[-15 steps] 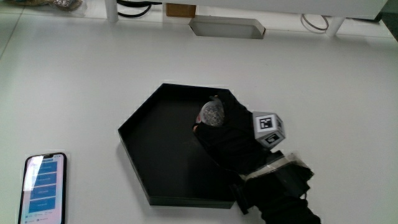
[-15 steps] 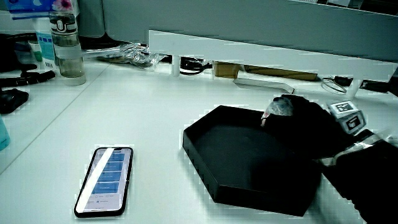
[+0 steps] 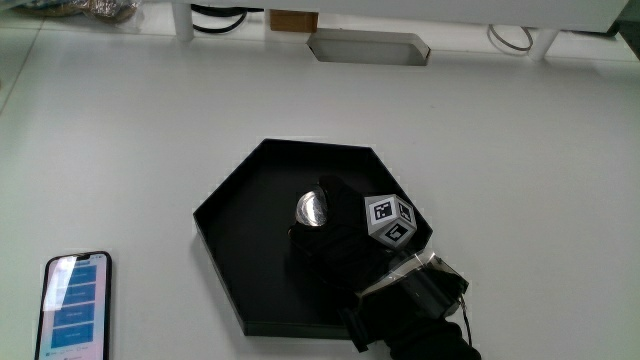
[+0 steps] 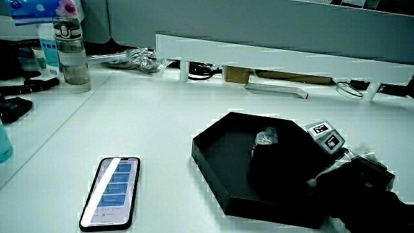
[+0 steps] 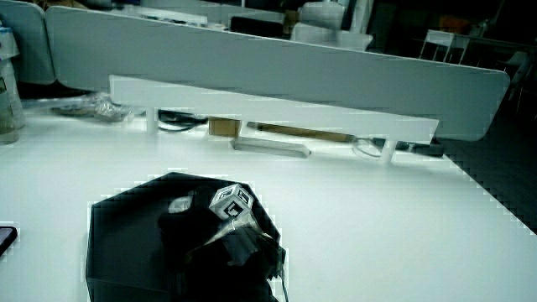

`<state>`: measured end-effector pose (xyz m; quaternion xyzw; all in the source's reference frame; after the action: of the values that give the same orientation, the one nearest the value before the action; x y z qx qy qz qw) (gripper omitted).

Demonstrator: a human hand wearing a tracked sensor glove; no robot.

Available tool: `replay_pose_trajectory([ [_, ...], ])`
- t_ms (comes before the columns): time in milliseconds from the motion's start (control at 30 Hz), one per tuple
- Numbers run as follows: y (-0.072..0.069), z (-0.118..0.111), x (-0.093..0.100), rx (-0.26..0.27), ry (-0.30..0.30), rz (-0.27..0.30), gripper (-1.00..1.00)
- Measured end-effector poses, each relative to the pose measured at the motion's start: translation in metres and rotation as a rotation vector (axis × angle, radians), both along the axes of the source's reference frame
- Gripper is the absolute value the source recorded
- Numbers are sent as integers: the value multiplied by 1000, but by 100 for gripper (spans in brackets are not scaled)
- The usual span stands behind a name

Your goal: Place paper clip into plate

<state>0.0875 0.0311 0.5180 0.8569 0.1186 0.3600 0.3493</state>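
Main view shows me the phone [image 3: 74, 303] nearest the person at the table's edge, then my hand [image 3: 345, 240] inside the black plate [image 3: 225, 215], fingers curled around a shiny clip [image 3: 313, 209] held over the plate's floor, with the bottle [image 4: 70, 52] farthest off.

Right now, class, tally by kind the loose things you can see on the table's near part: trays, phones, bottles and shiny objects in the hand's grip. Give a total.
Black hexagonal tray: 1
Phone: 1
Clear bottle: 1
Shiny object in the hand: 1
Total: 4
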Motion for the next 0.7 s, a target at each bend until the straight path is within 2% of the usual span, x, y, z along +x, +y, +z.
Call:
replay_pose_trajectory([
  [300, -2, -1, -11, -21, 38, -92, 0],
  [400, -2, 0, -14, -18, 76, -128, 0],
  [467, -2, 2, -16, -28, 82, -151, 0],
  [500, -1, 4, -17, -35, 110, -164, 0],
  [600, -1, 8, -16, -76, 105, -170, 0],
  [700, 0, 10, -14, -121, 99, -176, -27],
])
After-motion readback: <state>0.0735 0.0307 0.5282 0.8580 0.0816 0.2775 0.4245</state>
